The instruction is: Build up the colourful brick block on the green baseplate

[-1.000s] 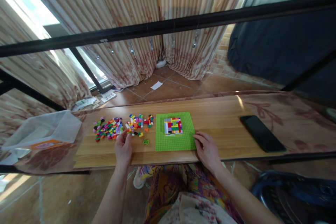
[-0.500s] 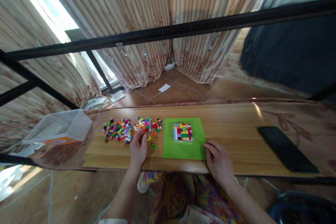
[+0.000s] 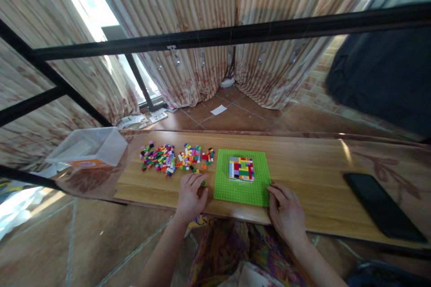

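In the head view, the green baseplate (image 3: 242,194) lay on the wooden worktop (image 3: 313,166), and a multicoloured brick build (image 3: 241,169) sat on it, slightly beyond its middle. The person's right hand (image 3: 288,208) was at the baseplate's right edge, its fingertips seemingly touching the rim; whether the fingers were clamped on it could not be told. The left hand (image 3: 191,197) was left of the baseplate, thumb and forefinger apart, with a small green-and-black piece (image 3: 203,184) just beside them; contact with that piece was unclear. Farther left of the baseplate lay a loose brick cluster (image 3: 190,154), then a larger brick pile (image 3: 161,160), and well beyond these a clear plastic box (image 3: 116,143). A black phone (image 3: 384,206) lay well to the baseplate's right.
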`<state>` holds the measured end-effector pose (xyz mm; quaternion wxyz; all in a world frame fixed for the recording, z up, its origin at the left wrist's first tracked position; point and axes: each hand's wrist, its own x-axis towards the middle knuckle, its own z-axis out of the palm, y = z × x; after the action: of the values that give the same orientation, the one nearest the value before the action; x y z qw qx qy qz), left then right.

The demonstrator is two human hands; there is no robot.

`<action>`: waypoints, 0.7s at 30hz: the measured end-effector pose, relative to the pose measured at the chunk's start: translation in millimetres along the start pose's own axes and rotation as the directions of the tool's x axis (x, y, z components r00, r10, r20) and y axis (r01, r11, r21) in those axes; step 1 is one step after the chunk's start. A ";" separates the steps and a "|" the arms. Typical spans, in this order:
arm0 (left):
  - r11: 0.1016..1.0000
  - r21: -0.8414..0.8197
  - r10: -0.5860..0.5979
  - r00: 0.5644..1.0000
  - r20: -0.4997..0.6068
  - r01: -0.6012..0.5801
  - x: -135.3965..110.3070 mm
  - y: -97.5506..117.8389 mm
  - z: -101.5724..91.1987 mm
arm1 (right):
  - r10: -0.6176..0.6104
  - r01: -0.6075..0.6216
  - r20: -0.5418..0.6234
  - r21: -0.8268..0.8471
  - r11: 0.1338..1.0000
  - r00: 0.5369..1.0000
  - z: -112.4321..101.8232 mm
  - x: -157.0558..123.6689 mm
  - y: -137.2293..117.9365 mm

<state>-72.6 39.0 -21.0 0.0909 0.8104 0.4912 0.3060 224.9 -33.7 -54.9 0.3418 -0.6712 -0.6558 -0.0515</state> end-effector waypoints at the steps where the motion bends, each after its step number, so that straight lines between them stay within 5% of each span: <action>1: 1.000 -0.005 0.006 1.000 0.001 -0.006 0.3 -1.6 1.4 | -0.001 0.001 -0.004 0.001 1.000 1.000 0.0 0.2 -0.5; 10: 0.998 -0.023 -0.052 0.994 -0.100 0.050 5.2 -10.5 7.7 | 0.023 -0.023 0.012 -0.002 1.000 1.000 0.3 2.0 -3.9; 21: 0.999 -0.001 -0.044 0.996 -0.083 0.044 12.7 -21.7 11.4 | 0.051 -0.051 0.043 -0.003 0.999 0.998 -4.1 6.2 -11.8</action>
<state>-77.8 62.4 -34.6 0.0766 0.7860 0.5125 0.3371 216.5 -31.7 -44.0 0.3283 -0.6888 -0.6457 -0.0288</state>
